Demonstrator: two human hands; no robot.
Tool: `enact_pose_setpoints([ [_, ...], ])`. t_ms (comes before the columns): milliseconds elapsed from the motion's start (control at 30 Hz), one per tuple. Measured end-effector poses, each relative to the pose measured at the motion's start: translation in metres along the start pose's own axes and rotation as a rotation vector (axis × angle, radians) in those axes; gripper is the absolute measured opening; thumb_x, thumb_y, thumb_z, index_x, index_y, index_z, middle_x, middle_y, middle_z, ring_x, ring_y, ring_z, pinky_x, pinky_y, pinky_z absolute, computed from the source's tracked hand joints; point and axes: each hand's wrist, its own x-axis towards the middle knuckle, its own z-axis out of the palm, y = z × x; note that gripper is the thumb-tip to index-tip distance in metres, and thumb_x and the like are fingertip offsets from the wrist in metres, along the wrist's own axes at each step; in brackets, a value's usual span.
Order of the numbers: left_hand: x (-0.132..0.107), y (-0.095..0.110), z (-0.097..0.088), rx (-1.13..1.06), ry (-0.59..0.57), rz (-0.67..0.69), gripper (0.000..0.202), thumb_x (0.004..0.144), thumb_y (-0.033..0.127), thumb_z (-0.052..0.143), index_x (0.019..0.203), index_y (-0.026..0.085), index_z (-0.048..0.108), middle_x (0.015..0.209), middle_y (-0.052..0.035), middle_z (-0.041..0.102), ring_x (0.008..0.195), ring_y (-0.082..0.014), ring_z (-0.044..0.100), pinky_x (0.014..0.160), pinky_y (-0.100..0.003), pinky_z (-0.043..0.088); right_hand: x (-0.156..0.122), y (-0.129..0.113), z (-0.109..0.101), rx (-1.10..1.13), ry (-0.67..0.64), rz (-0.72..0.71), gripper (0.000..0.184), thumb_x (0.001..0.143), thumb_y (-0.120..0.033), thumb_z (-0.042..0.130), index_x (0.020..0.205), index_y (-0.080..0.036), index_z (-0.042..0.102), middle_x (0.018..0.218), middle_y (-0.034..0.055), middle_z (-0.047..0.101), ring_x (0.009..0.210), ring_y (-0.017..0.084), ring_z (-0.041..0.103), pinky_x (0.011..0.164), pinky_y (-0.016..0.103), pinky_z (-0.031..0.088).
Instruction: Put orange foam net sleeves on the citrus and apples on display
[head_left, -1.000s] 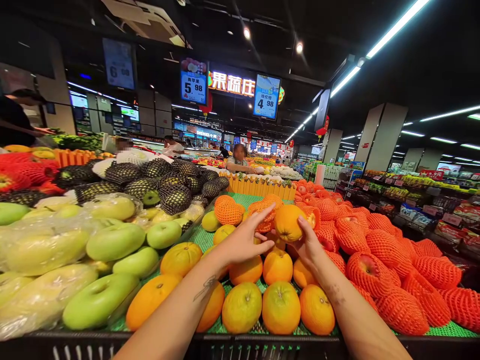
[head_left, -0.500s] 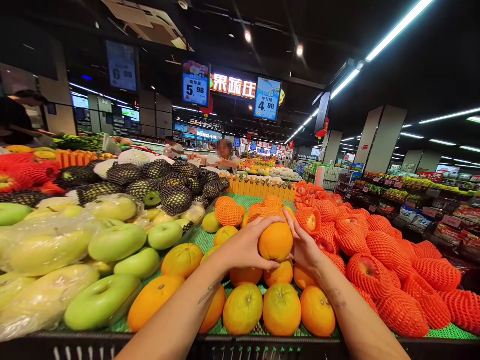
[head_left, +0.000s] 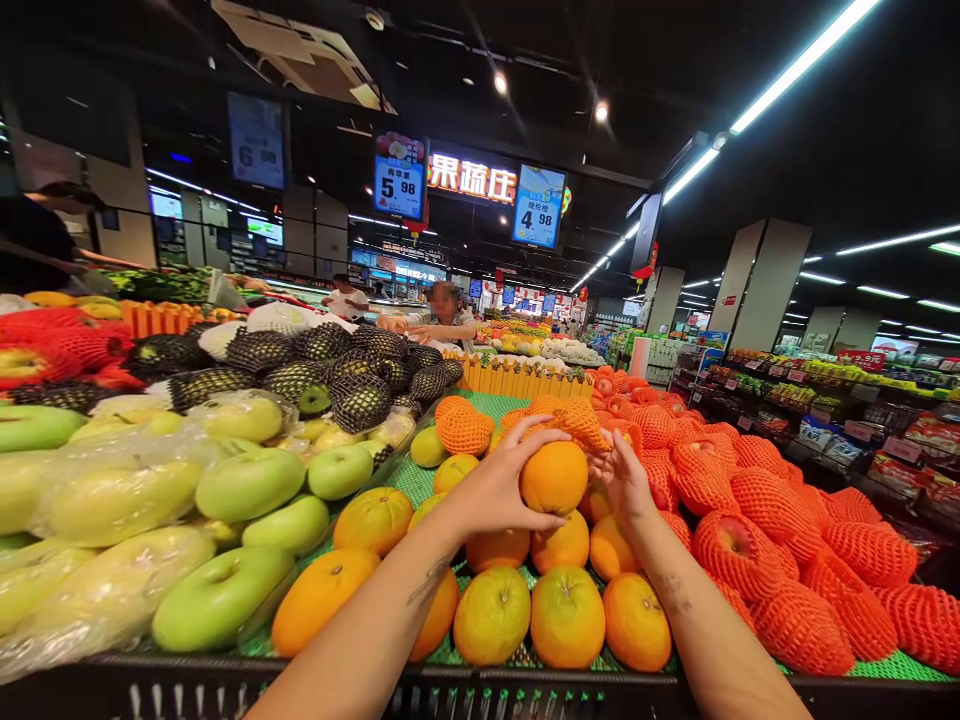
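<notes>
While holding an orange [head_left: 555,478] above citrus rows [head_left: 567,618] with left hand [head_left: 495,480] fingers curled round, has right hand [head_left: 628,480] loosely parted beside foam netting [head_left: 586,422] — cannot tell if gripping it. Tight room between green apples [head_left: 249,482] and netted red fruit [head_left: 739,550], over black-rimmed green matting [head_left: 489,404] — beneath signs [head_left: 538,208] reading 5.98 and 4.98.

The orange [head_left: 556,478] at five o'clock is smooth-skinned with a soft sheen. At four, the red nets [head_left: 795,605] look like matt, ridged foam. Bags [head_left: 112,490] at eight are clear, crinkled, glossy plastic (all highlights); the green apples [head_left: 250,484] beside them are smooth, waxy. The crate [head_left: 480,677] at six looks plastic.
</notes>
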Motion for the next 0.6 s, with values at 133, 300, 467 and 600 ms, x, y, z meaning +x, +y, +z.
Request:
enact_pose_setpoints([
  [133,0.006,-0.007,0.0,-0.192,0.424,-0.17,0.082,0.064,0.044,0.09,0.133,0.024,0.051,0.137,-0.0106,0.054,0.126,-0.032,0.055,0.114,-0.049,0.043,0.003,-0.009,-0.004,0.017,0.109,-0.135,0.058,0.069,-0.065,0.078,0.106,-0.022,0.069,0.108,0.0078,0.073,0.09,0.026,0.073,0.053,0.024,0.051],
  [300,0.011,-0.02,-0.017,-0.784,0.978,-0.502,0.07,0.074,0.05,0.081,0.128,0.025,0.044,0.13,-0.0091,0.058,0.1,-0.0228,0.068,0.072,-0.029,0.06,0.003,-0.007,-0.002,0.03,0.173,-0.113,0.055,0.061,-0.062,0.083,0.098,-0.023,0.072,0.098,0.0057,0.072,0.078,0.023,0.07,0.048,0.025,0.051],
  [467,0.01,-0.032,-0.034,-1.083,1.239,-0.584,0.063,0.078,0.023,0.082,0.125,0.028,0.04,0.129,-0.0039,0.061,0.101,-0.0165,0.068,0.071,-0.021,0.059,0.005,-0.005,-0.003,0.006,0.214,-0.09,0.051,0.059,-0.057,0.086,0.091,-0.02,0.072,0.086,0.0025,0.069,0.062,0.015,0.06,0.043,0.024,0.05],
  [600,0.007,-0.049,-0.033,-0.995,1.253,-0.743,0.06,0.075,0.015,0.079,0.118,0.026,0.038,0.128,-0.0057,0.059,0.106,-0.0183,0.066,0.076,-0.025,0.061,0.005,-0.007,-0.004,0.002,0.207,-0.104,0.052,0.06,-0.061,0.085,0.088,-0.02,0.07,0.081,0.0018,0.067,0.063,0.016,0.062,0.042,0.023,0.049],
])
